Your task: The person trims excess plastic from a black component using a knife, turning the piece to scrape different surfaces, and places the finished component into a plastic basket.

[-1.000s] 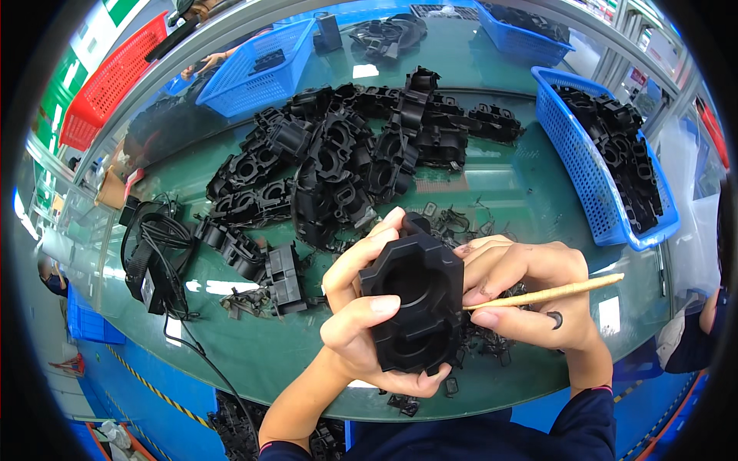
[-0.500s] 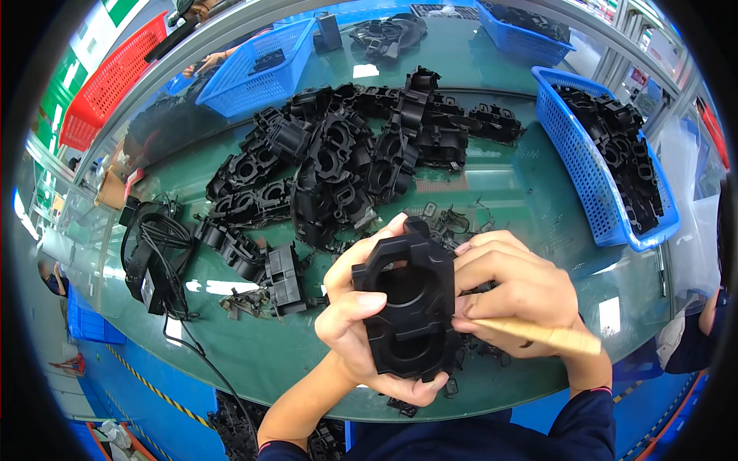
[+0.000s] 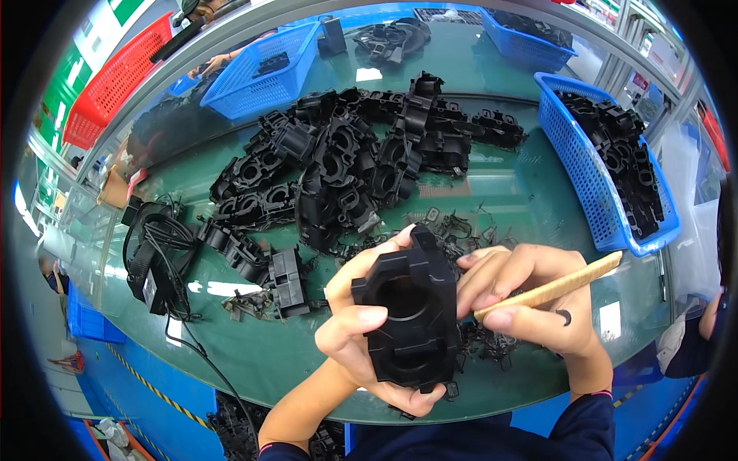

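My left hand [image 3: 350, 330] is closed round a black moulded plastic part [image 3: 413, 329] with two round openings, its thumb lying on the near face. The part is held upright over the table. In my right hand [image 3: 552, 329] is a slim tool with a tan, wrapped handle [image 3: 565, 286], pinched between thumb and fingers; its working end is hidden. The right fingertips are at the part's right edge. Beneath both hands lie thin black plastic scraps [image 3: 496, 346]. A large heap of similar black parts [image 3: 330, 161] lies beyond my hands.
A blue basket [image 3: 573, 165] full of black parts stands at the right. Left of my hands are a black cabled device [image 3: 146, 257] and a loose black part [image 3: 288, 280]. Farther back are another blue basket [image 3: 261, 84], a red basket [image 3: 115, 84] and another person's hand [image 3: 217, 61].
The tool in my right hand has swung, its handle end now pointing up and right instead of down and right. The black part is turned slightly in my left hand.
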`<control>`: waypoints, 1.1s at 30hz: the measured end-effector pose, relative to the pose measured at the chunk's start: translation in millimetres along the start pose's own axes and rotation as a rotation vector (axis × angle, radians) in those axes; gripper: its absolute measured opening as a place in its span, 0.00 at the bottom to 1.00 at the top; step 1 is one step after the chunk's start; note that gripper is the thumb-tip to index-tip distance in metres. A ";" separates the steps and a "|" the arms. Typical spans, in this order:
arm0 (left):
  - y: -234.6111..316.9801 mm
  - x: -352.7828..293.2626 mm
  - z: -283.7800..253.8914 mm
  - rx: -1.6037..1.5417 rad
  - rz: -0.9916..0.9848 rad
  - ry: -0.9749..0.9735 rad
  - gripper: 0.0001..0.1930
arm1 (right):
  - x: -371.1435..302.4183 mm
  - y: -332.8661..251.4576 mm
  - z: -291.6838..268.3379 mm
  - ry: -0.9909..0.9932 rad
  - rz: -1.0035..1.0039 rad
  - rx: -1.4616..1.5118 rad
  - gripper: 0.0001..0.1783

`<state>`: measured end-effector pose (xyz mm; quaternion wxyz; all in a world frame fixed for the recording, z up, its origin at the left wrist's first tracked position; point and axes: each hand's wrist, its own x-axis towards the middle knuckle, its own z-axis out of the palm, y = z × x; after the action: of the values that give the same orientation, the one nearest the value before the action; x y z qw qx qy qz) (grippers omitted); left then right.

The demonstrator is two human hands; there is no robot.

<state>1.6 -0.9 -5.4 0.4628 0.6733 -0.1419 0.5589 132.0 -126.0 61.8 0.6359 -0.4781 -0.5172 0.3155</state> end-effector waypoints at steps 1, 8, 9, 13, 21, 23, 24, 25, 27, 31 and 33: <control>0.3 -0.1 -0.2 0.012 -0.009 0.015 0.42 | -0.1 0.0 0.7 -0.001 0.000 0.003 0.06; 3.6 2.6 -1.1 0.090 0.009 0.010 0.41 | -1.1 0.5 4.4 -0.007 -0.064 -0.045 0.07; 3.8 3.0 -1.1 0.088 0.009 0.010 0.41 | -2.0 0.5 3.3 -0.015 -0.070 -0.067 0.07; 2.8 2.0 -3.0 0.065 0.026 -0.022 0.40 | -1.9 -0.5 1.8 -0.001 0.006 0.023 0.07; -0.6 -0.2 -0.9 0.047 0.063 -0.001 0.40 | 1.2 -2.3 0.1 -0.089 -0.158 -0.187 0.08; 1.3 -1.9 -2.9 0.029 0.020 -0.022 0.41 | 2.5 -3.3 -0.3 -0.114 -0.204 -0.230 0.08; 0.9 -1.9 -2.7 0.027 0.020 -0.022 0.41 | 1.9 -3.3 -0.5 -0.113 -0.203 -0.231 0.08; 0.7 -1.5 -2.6 0.022 0.024 -0.019 0.41 | 1.3 -3.0 -0.8 -0.103 -0.194 -0.214 0.08; 1.3 -0.1 -2.6 0.017 0.030 -0.017 0.41 | -0.2 -2.8 0.1 -0.094 -0.185 -0.197 0.08; 1.6 1.3 -3.5 0.051 0.022 -0.007 0.42 | -1.6 -1.9 2.3 -0.039 -0.065 -0.060 0.07; 0.3 0.4 -3.5 0.043 0.032 -0.010 0.41 | -1.4 -2.8 1.8 -0.044 -0.081 -0.091 0.07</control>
<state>-0.6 1.8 -5.0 0.4385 0.6835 -0.1427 0.5658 129.7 -127.7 63.9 0.6143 -0.4780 -0.5638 0.2762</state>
